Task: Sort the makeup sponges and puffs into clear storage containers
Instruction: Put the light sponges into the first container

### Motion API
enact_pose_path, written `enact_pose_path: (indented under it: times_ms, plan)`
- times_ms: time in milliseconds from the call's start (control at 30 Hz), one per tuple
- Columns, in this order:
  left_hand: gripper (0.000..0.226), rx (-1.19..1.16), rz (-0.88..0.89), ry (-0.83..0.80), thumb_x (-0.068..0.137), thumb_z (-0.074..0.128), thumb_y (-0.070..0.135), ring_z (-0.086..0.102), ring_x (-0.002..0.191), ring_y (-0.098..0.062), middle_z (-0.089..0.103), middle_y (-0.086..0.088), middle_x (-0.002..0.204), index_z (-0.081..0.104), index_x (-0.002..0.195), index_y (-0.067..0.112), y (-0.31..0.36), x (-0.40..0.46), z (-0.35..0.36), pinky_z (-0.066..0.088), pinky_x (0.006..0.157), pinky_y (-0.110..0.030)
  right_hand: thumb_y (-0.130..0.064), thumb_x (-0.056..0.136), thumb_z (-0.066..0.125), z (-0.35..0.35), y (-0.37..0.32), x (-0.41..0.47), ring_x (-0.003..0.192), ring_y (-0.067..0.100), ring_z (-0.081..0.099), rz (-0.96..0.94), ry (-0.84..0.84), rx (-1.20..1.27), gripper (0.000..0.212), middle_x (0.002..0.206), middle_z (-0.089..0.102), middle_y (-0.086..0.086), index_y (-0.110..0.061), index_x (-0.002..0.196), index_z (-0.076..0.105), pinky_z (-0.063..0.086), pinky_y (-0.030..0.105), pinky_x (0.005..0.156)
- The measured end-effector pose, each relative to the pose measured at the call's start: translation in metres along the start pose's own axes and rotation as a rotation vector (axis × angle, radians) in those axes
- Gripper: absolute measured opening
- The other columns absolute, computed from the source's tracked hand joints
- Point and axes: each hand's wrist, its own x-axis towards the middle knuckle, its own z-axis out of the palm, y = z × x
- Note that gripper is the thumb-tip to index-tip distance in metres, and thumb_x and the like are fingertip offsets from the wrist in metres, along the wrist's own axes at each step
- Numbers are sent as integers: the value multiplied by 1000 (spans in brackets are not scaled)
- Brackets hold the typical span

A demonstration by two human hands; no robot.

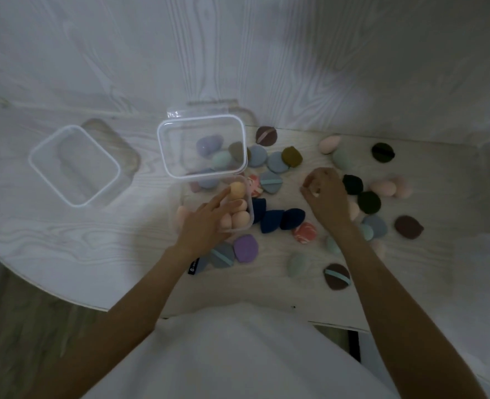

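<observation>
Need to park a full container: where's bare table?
Bare table lies left of the left hand, below the empty container; also in front of the brown puff. Crowded around the right hand.

surface: pale whitewashed wood-grain tabletop (266, 67) fills the view from 9 through 12 to 3 o'clock | edge: its near rim curves from 8 toward 6 o'clock | floor: wood-look floor (22, 312) shows at 7 to 8 o'clock | light: dim, cool, soft shadows, brighter patch toward 1 o'clock
</observation>
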Motion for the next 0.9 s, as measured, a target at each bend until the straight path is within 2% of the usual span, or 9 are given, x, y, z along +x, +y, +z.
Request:
enact_pose_path:
  times_ms: [67, 133, 267, 433, 567, 633, 700, 767, 900]
  plan:
    - [67, -7, -2, -6, 71, 44, 59, 53, 113, -33, 22, 2, 153, 31, 135, 42, 0, 1, -2, 53, 73, -46, -10, 86, 60, 10, -34, -5, 92, 19, 53, -53, -53, 251, 14, 102, 55, 8, -7, 97, 54, 50, 37, 81]
    - [72, -25, -20, -18, 71, 51, 54, 51, 115, -34, 23, 1, 153, 35, 138, 36, 1, 1, -3, 53, 75, -47, -8, 87, 58, 20, -71, -2, 101, 19, 54, -104, -156, 413, 26, 112, 55, 8, -9, 112, 52, 48, 33, 87]
    - [81, -48, -47, -23, 67, 72, 37, 45, 120, -37, 28, -6, 150, 38, 139, 20, 4, 0, -8, 47, 86, -46, -9, 90, 55, 48, -116, 6, 104, 20, 52, -186, -280, 469, 31, 118, 53, 12, -7, 121, 51, 47, 36, 89]
    - [99, -145, -176, -107, 47, 57, 69, 41, 122, -25, 44, -6, 136, 43, 130, 16, 11, -4, -21, 39, 98, -41, -17, 92, 55, 66, -115, -1, 98, 17, 52, -76, -333, 466, 28, 111, 56, 7, -6, 116, 50, 47, 35, 85]
    - [59, -439, -186, 57, 75, 54, 38, 50, 116, -21, 52, -7, 130, 46, 129, 14, 15, -12, -30, 42, 94, -34, -19, 90, 58, 71, -117, -3, 93, 15, 53, -55, -280, 465, 25, 106, 57, 6, -7, 111, 51, 46, 30, 79]
    - [45, -473, -341, 177, 87, 48, 15, 50, 117, -20, 50, -5, 131, 44, 131, 11, 11, -20, -31, 38, 93, -27, -21, 88, 60, 75, -116, -6, 88, 16, 53, -84, -277, 446, 22, 101, 59, 8, -8, 105, 52, 44, 26, 74]
    - [39, -438, -424, 294, 88, 42, -3, 53, 112, -19, 51, -6, 129, 48, 126, 8, 3, -26, -31, 39, 91, -25, -17, 86, 61, 79, -113, -10, 86, 17, 53, -115, -287, 422, 19, 97, 59, 9, -7, 99, 52, 44, 26, 72]
    - [40, -351, -360, 364, 82, 44, -12, 56, 101, -13, 53, -8, 125, 55, 115, 6, -2, -31, -33, 44, 84, -26, -8, 83, 59, 83, -109, -14, 89, 20, 55, -156, -305, 361, 19, 99, 59, 10, -6, 101, 54, 46, 31, 76]
    - [38, -53, -283, 333, 72, 56, -8, 56, 98, -22, 54, -9, 122, 62, 107, 7, -3, -35, -36, 46, 63, -30, 5, 77, 56, 90, -102, -20, 99, 23, 52, -294, -310, 211, 31, 104, 60, 12, -4, 106, 58, 40, 23, 82]
